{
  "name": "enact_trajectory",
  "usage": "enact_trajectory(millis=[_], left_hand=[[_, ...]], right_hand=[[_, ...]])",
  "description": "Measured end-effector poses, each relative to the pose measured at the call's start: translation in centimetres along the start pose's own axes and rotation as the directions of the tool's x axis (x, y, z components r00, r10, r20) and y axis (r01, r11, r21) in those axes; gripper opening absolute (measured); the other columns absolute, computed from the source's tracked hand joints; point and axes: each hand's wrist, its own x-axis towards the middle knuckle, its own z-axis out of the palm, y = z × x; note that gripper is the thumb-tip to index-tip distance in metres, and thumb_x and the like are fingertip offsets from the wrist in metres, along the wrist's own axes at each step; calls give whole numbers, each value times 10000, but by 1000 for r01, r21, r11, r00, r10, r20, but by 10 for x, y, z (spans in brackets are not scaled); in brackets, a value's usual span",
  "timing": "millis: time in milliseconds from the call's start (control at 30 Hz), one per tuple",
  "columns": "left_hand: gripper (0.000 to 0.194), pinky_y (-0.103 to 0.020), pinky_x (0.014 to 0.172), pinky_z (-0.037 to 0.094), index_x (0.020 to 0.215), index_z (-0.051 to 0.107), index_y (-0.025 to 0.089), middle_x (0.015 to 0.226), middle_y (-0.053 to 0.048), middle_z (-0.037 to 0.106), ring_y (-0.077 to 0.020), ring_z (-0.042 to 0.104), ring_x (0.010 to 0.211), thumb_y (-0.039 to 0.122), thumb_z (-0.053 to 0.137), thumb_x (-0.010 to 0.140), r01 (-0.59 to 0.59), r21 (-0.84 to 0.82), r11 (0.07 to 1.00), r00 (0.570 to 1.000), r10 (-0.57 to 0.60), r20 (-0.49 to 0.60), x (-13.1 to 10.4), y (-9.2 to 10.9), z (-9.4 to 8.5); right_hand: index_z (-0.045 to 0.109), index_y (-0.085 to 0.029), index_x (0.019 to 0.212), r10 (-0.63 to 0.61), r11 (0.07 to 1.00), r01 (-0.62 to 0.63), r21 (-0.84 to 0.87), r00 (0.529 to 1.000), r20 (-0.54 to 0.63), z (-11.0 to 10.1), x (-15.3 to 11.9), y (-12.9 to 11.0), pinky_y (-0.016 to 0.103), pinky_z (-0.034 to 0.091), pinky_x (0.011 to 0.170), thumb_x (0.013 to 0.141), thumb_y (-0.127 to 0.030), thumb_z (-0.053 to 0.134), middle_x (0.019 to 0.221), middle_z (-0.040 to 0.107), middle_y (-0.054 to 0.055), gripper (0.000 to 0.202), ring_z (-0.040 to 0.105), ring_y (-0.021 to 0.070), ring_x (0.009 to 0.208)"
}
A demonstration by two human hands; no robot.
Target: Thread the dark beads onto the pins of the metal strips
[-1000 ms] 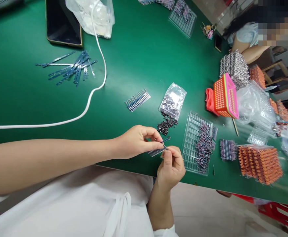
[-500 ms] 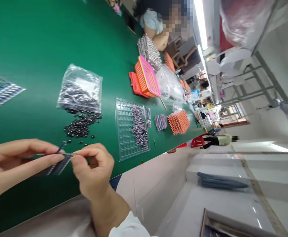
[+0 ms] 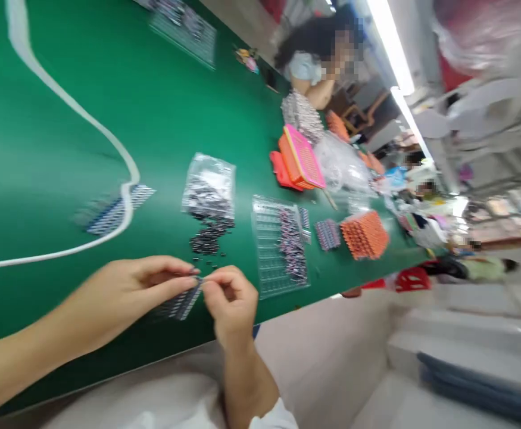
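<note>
My left hand (image 3: 139,286) pinches the upper end of a dark and white beaded strip (image 3: 185,302) that hangs over the green table (image 3: 72,143). Close beside it, the thumb and forefinger of my right hand (image 3: 233,301) are closed on the same strip's end. Beyond the fingertips lie loose black beads (image 3: 206,238), spilling from a clear plastic bag (image 3: 211,185). To the left, a row of blue and white strips (image 3: 119,211) rests on the table. The fine details between my fingertips are blurred.
Right of the beads is a clear tray (image 3: 269,256) with small beaded pieces. Farther off are a pink and orange basket (image 3: 302,158), an orange stack (image 3: 365,234) and a plastic bag (image 3: 343,164). A white cord (image 3: 77,107) crosses the left side. A person (image 3: 307,68) sits across the table.
The view has shifted, so my hands and the table items appear farther right. The white cord and a far tray have come into view. Both hands still pinch the strip.
</note>
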Motion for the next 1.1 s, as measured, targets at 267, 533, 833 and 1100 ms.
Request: enact_trajectory(millis=[267, 533, 833, 1100], left_hand=[[201, -219, 598, 477, 791, 683, 154, 716, -7, 685, -139, 615, 660, 347, 716, 747, 113, -24, 993, 994, -113, 3, -1, 30, 12], [181, -202, 557, 419, 782, 675, 155, 697, 3, 639, -114, 540, 632, 334, 690, 769, 45, 11, 999, 999, -45, 13, -5, 29, 10], [169, -208, 563, 425, 778, 688, 160, 687, 9, 659, -111, 553, 611, 328, 682, 786, 27, 44, 999, 999, -28, 19, -6, 32, 9], [174, -207, 584, 441, 777, 681, 147, 697, 5, 664, -111, 574, 625, 319, 676, 802, 20, 17, 1000, 999, -20, 33, -6, 31, 9]], right_hand=[[679, -165, 787, 21, 999, -19, -49, 999, 44, -8, 2, 15, 220, 433, 542, 839, -295, 669, 751, 597, 3, 140, 533, 96, 612], [695, -179, 836, 10, 1000, -10, 7, 999, 35, -7, 0, 17, 238, 427, 554, 828, -262, 690, 761, 592, -1, 83, 537, 99, 614], [655, -171, 795, 1, 999, 0, -38, 999, 43, -9, 0, 17, 240, 426, 535, 820, -298, 691, 752, 576, 4, 134, 526, 100, 604], [651, -169, 800, -18, 999, 19, -37, 1000, 18, -8, -2, 17, 241, 431, 544, 824, -285, 690, 766, 577, 8, 125, 529, 99, 612]])
